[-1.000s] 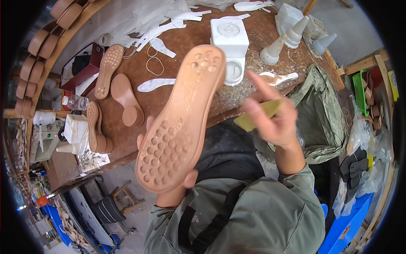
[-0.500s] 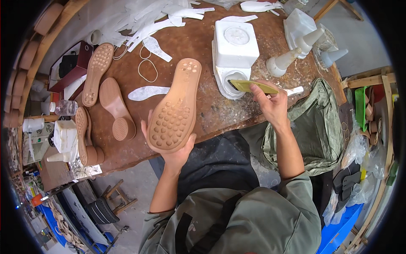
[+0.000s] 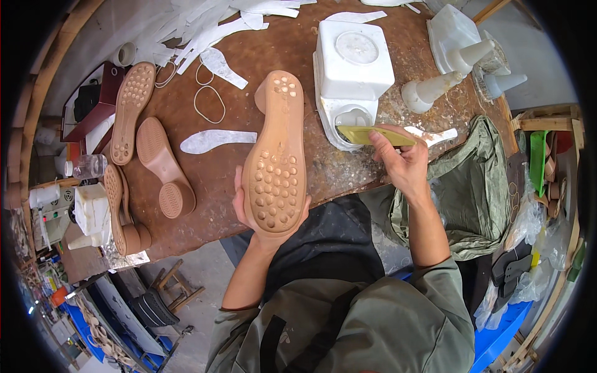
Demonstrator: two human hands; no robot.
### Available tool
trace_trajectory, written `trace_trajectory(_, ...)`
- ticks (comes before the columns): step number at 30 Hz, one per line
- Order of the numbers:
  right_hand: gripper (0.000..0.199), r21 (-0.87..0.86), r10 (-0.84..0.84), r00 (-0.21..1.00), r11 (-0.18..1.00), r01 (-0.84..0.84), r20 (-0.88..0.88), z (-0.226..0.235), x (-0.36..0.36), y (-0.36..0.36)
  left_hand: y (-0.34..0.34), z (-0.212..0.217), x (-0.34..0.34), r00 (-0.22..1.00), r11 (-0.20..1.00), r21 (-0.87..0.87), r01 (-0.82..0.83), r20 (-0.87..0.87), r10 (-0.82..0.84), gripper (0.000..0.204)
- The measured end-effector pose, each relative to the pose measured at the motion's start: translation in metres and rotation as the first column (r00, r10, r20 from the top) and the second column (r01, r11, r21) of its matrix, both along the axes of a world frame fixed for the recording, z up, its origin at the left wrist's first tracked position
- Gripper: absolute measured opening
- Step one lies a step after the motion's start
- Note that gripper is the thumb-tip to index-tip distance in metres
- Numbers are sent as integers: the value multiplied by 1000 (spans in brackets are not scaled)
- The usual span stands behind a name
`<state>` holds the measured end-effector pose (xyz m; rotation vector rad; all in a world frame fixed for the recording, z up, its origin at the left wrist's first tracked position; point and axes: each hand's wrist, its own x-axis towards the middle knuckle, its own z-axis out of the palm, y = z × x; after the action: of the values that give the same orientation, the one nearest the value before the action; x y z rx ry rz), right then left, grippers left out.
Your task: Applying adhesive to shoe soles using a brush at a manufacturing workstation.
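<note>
My left hand [image 3: 273,239] grips a tan heeled shoe sole [image 3: 273,180] by its broad end. The face toward me is covered in round dimples, and the heel points away at the far end. My right hand [image 3: 401,158] pinches a flat olive-green brush [image 3: 384,135]. The brush's far tip is at the round cup [image 3: 348,144] on the front of a white plastic glue dispenser [image 3: 354,59]; its bristles are hidden there. Several more tan soles [image 3: 166,168] lie at the left of the brown table [image 3: 224,168], and a white insole piece [image 3: 217,140] lies beside the held sole.
White cut-out pieces [image 3: 214,28] are heaped at the back. Cone-tipped bottles [image 3: 429,91] and a second white dispenser [image 3: 454,34] stand at the right, above a crumpled green bag [image 3: 479,193]. A dark red box [image 3: 93,99] is at the left; a wooden stool [image 3: 177,286] stands below.
The sole in my left hand has turned more upright and shifted slightly right, showing its heel. The brush has tilted and moved a little lower at the cup. The view has shifted slightly.
</note>
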<state>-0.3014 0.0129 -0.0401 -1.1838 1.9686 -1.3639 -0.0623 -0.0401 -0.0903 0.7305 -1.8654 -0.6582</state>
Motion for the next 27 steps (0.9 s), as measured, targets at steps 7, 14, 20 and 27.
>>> trace_trajectory(7, 16, -103, 15, 778, 993, 65, 628, 52, 28, 11, 12, 12, -4, 998, 999, -30, -46, 42, 47, 111)
trace_trajectory(14, 15, -270, 332, 906, 927, -262, 264, 105, 95, 32, 37, 36, 20, 927, 798, 539, 269, -369, -63, 85)
trace_trajectory(20, 15, -481, 278, 950, 858, -180, 140, 123, 114, 45, 57, 83, 28, 517, 92, 532, 842, -843, 145, 77)
trace_trajectory(27, 15, -403, 373, 927, 855, -326, 40, 137, 133, 78, 60, 104, 35, 202, 360, 125, 924, -962, -185, 66)
